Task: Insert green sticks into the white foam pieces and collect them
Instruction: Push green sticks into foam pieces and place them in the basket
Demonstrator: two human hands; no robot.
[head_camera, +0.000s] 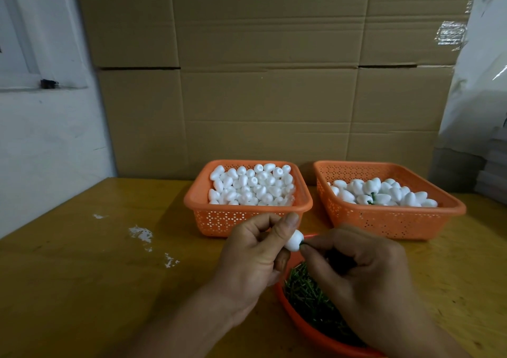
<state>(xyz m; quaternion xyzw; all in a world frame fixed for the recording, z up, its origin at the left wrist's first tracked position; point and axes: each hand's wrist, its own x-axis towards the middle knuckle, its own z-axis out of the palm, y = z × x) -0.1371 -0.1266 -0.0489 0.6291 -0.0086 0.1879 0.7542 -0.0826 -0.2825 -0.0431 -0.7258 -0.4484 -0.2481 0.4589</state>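
Nearest, at the table's (82, 289) near edge, a tray (301, 327) holds green sticks (307, 294). Above it the left hand (255, 259) pinches a foam piece (294, 240), long axis pointing right, while the right hand (365, 272) pinches a stick (301, 245) at its tip.

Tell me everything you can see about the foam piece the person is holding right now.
The foam piece is small, white and egg-shaped, with a matte, styrofoam-like look. It is held above the table, tilted, in front of the left orange basket. The left hand pinches it, thumb on top. The right hand presses a green stick into its lower right end; only a dark green tip shows there. How deep the stick sits cannot be told.
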